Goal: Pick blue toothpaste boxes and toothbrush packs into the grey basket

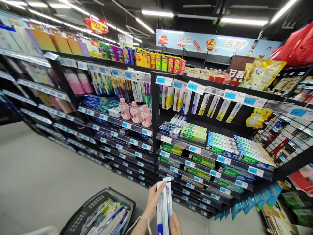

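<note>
In the head view, my left hand (152,200) grips the upper left edge of a packaged toothbrush (165,205), its thumb across the front. The pack is upright, white and blue with a clear cover, and two brushes seem to show inside. Lower down, my right hand (175,224) holds the right edge of the same pack, its fingers partly hidden at the frame's bottom. Left of my hands, a dark basket (132,200) contains a heap of packaged toothbrushes (110,217). White cord or strap loops around my left wrist.
Ahead stands a black shelf unit with toothpaste boxes (222,143) and price tags. Toothbrush packs (205,104) hang on hooks above them. Pink bottles (135,112) stand on the shelf to the left. Grey floor (36,173) stretches along the left, and a wire rack (288,137) stands at right.
</note>
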Demonstrator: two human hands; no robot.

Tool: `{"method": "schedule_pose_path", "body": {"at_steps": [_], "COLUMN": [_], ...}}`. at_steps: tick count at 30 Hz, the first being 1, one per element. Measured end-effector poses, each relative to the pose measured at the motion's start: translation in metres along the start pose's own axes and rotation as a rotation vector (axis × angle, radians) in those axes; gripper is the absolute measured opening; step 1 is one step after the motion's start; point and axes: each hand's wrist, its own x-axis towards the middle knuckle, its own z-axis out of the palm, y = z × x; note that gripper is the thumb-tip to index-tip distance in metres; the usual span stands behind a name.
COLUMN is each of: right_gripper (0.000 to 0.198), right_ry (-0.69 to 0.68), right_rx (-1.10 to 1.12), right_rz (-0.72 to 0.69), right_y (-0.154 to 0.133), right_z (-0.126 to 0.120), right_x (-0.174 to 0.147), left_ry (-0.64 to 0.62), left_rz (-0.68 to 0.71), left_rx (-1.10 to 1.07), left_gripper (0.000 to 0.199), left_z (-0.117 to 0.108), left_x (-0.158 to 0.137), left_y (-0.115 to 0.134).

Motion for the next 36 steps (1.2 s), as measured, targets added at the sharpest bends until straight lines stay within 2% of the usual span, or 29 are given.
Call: {"method": "schedule_pose_path", "body": {"at_steps": [3,5,10,16,19,23,30,34,36], "right_gripper": [0.079,0.081,0.069,0.064,0.065,0.065,0.072,0.085,0.084], "right_ry": [-0.130,-0.167,0.052,0.269,0.298,0.311,0.409,0.388,0.368], "right_rx": [0.067,0.089,0.066,0.000,-0.063,-0.049,-0.015,0.057,0.097], "right_rz": [-0.038,-0.056,-0.080,-0.059,-0.026,-0.069,-0.112,0.002,0.048], "right_y": [0.002,0.004,0.012,0.006,-0.001,-0.006,-0.008,-0.009,-0.008], "right_z": [-0.001,-0.001,0.006,0.004,0.001,0.000,-0.008,-0.009,-0.010], "right_x": [-0.001,-0.003,0.000,0.007,0.007,0.010,0.012,0.009,0.007], "left_ry": [0.024,0.035,0.090,-0.066,-0.051,-0.066,-0.183,-0.227,-0.227], "left_rz": [0.011,0.019,0.042,0.124,0.164,0.166,0.053,0.078,0.136], "left_rx": [-0.037,-0.060,-0.104,0.030,0.034,-0.005,-0.224,-0.241,-0.251], "left_gripper": [0.053,0.053,0.055,0.054,0.054,0.053,0.053,0.052,0.051], "left_z": [0.006,0.010,0.011,0.008,0.016,0.027,0.041,0.051,0.056], "left_x": [-0.005,-0.007,-0.012,-0.015,-0.015,-0.014,-0.025,-0.021,-0.013], "left_y": [0.002,-0.001,-0.016,-0.015,-0.010,-0.004,0.012,0.034,0.049]}}
